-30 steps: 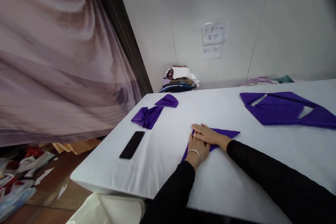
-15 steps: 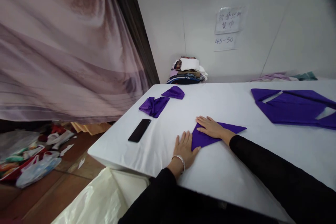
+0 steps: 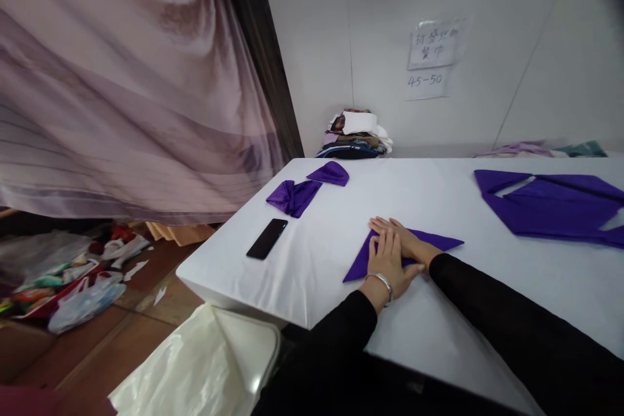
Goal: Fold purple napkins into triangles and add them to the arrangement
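Note:
A purple cloth (image 3: 359,264) folded into a triangle lies on the white-covered table (image 3: 419,195), one tip pointing left toward me and another to the right. My left hand (image 3: 391,263), with a silver bracelet at the wrist, rests flat on the cloth's middle, fingers stretched out. Just beyond it, my right hand (image 3: 402,239) also lies flat on the cloth near its top edge, partly covered by the left fingers. Neither hand grips anything. The cloth's middle is hidden under both hands.
A black phone (image 3: 267,238) lies left, near two folded purple cloths (image 3: 295,197). A larger purple cloth (image 3: 560,205) is spread at right. Stacked fabrics (image 3: 355,136) stand behind the table; paper signs (image 3: 431,58) hang on the wall. A white chair (image 3: 251,344) stands below the near edge.
My left hand has slid right across the cloth, from its left edge to its middle beside my right hand, uncovering the left tip. The view has shifted slightly.

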Motion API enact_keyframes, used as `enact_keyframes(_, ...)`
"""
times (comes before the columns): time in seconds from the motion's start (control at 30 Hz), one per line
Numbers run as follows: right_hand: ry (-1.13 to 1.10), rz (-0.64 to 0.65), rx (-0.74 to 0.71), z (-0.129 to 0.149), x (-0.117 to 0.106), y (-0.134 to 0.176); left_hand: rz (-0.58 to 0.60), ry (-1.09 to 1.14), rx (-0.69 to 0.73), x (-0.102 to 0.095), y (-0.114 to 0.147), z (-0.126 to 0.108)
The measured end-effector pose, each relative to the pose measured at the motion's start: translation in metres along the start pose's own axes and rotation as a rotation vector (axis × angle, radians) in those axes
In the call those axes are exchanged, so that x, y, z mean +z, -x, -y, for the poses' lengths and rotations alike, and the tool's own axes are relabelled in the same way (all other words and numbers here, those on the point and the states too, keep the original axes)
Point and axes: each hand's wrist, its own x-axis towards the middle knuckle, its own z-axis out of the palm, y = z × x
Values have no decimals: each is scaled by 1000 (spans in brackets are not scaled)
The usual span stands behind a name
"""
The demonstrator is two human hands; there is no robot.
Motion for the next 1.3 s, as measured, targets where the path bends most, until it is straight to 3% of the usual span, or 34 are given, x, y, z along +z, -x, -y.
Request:
enact_keyframes(0.2,-6,-18,27,3,0,0,57,-57,-93,14,15,21)
enact_keyframes(0.47,-29,5,59,8,-3,-1,85,-114,-168,-5,73,58)
enact_keyframes(0.57,-30,-3,60,7,-2,-2,158,-90,-235,-18,85,66)
enact_keyframes(0.63,-32,-4,56,6,-1,-2,163,-84,-294,-27,80,63)
enact_keyframes(0.73,-25,-5,38,7,-2,-3,56,-116,-258,-34,53,46)
enact_keyframes(0.8,-19,-5,29,8,-3,-3,13,-115,-169,-31,31,32)
enact_keyframes(0.93,-30,5,45,8,-4,-3,73,-79,-113,-9,1,21)
enact_keyframes(1.07,-57,18,69,9,-6,-5,117,-115,-147,7,-1,31)
enact_keyframes(1.3,-79,-5,123,13,-17,6,126,-147,-140,9,-2,34)
